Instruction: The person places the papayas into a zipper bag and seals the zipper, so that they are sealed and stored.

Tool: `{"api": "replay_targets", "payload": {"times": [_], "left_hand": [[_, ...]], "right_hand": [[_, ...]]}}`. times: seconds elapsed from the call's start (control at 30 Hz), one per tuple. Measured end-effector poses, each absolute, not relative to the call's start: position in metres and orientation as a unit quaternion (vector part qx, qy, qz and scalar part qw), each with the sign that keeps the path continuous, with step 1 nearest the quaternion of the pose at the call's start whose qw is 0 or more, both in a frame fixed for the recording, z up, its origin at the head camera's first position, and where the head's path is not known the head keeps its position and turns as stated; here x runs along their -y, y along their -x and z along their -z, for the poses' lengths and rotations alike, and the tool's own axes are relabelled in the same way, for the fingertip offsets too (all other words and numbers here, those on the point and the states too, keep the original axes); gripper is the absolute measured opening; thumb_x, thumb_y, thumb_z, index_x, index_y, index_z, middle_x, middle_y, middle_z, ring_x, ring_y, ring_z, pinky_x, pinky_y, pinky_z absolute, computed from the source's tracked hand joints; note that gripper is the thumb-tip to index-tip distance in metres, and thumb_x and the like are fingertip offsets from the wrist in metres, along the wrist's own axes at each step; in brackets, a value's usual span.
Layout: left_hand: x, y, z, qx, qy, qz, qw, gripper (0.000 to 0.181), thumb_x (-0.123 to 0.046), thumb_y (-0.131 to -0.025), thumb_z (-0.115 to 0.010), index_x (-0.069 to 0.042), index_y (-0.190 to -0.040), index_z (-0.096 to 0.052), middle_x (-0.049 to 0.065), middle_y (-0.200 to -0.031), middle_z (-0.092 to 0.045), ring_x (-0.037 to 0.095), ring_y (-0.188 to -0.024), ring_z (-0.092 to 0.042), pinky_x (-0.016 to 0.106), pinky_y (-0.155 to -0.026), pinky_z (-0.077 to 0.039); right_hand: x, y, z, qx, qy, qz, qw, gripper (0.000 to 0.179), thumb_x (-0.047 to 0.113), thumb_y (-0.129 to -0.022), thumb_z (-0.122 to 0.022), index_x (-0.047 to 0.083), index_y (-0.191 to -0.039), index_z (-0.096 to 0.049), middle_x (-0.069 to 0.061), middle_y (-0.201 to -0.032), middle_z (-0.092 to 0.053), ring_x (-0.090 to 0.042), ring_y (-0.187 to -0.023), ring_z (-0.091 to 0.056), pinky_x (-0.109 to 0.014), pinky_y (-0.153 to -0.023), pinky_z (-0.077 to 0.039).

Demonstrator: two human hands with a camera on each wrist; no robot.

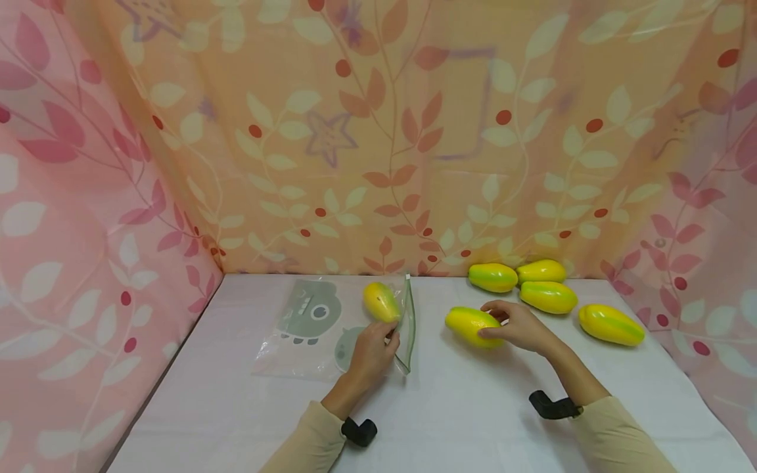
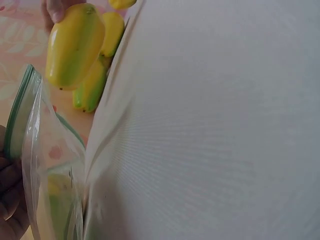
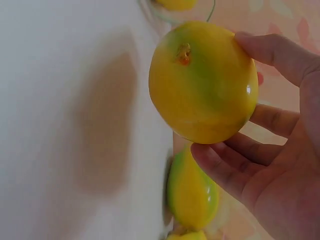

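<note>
My right hand [image 1: 517, 326] grips a yellow-green papaya [image 1: 473, 326] between thumb and fingers; in the right wrist view the papaya [image 3: 202, 82] is lifted off the table, its shadow beside it. With its fingers, my left hand [image 1: 374, 349] pinches the green-edged mouth of a clear zip bag [image 1: 269, 358] printed with grey-green cartoon animals. The bag lies flat on the table, its mouth facing right and parted in the left wrist view. One papaya [image 1: 380, 301] is inside the bag near the mouth. The held papaya is a short way right of that mouth.
Several more papayas stay on the right of the table: one [image 1: 493, 278] at the back, others [image 1: 548, 297] beside it, and one [image 1: 612, 324] farther right. A white cloth covers the table [image 1: 449, 420]. Patterned curtains [image 1: 390, 131] stand behind and at both sides.
</note>
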State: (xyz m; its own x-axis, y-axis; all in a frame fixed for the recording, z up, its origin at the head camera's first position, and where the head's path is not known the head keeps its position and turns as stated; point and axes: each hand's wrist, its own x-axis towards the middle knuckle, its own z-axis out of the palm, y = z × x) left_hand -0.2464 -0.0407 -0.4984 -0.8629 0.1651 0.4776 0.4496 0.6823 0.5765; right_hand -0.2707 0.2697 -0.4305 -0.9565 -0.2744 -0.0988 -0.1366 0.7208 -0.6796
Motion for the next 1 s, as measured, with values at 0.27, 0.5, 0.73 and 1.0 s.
{"api": "replay_targets", "payload": {"times": [0.27,0.5,0.73,1.0], "left_hand": [[0.041,0.248,0.497,0.900,0.164,0.366,0.172,0.022,-0.010,-0.090,-0.064,-0.002,-0.109,-0.072,0.006,-0.092,-0.071,0.016,-0.082,-0.066,0.027,-0.073,-0.056],[0.039,0.247,0.495,0.898,0.165,0.377,0.157,0.023,-0.011,-0.091,-0.064,-0.002,-0.110,-0.072,0.006,-0.091,-0.071,0.016,-0.081,-0.066,0.025,-0.071,-0.055],[0.035,0.247,0.491,0.897,0.164,0.379,0.158,0.022,-0.013,-0.091,-0.064,-0.002,-0.108,-0.073,0.005,-0.087,-0.071,0.013,-0.077,-0.064,0.022,-0.068,-0.054],[0.033,0.247,0.494,0.892,0.145,0.391,0.175,0.018,-0.008,-0.087,-0.067,0.000,-0.101,-0.074,0.006,-0.083,-0.073,0.010,-0.071,-0.062,0.019,-0.064,-0.053]], "right_hand": [[-0.239,0.274,0.431,-0.914,0.130,0.367,0.116,0.059,0.042,-0.079,-0.078,0.006,-0.123,-0.061,-0.011,-0.113,-0.065,-0.023,-0.100,-0.057,-0.037,-0.086,-0.052],[-0.217,0.273,0.435,-0.905,0.145,0.378,0.132,0.058,0.041,-0.079,-0.077,0.006,-0.123,-0.062,-0.010,-0.114,-0.065,-0.022,-0.099,-0.057,-0.036,-0.086,-0.052],[-0.200,0.274,0.439,-0.902,0.157,0.379,0.133,0.055,0.040,-0.079,-0.077,0.006,-0.121,-0.063,-0.009,-0.110,-0.066,-0.020,-0.094,-0.056,-0.033,-0.083,-0.051],[-0.191,0.270,0.443,-0.906,0.164,0.369,0.130,0.052,0.038,-0.079,-0.078,0.007,-0.119,-0.064,-0.005,-0.105,-0.066,-0.019,-0.091,-0.056,-0.032,-0.081,-0.050]]}}
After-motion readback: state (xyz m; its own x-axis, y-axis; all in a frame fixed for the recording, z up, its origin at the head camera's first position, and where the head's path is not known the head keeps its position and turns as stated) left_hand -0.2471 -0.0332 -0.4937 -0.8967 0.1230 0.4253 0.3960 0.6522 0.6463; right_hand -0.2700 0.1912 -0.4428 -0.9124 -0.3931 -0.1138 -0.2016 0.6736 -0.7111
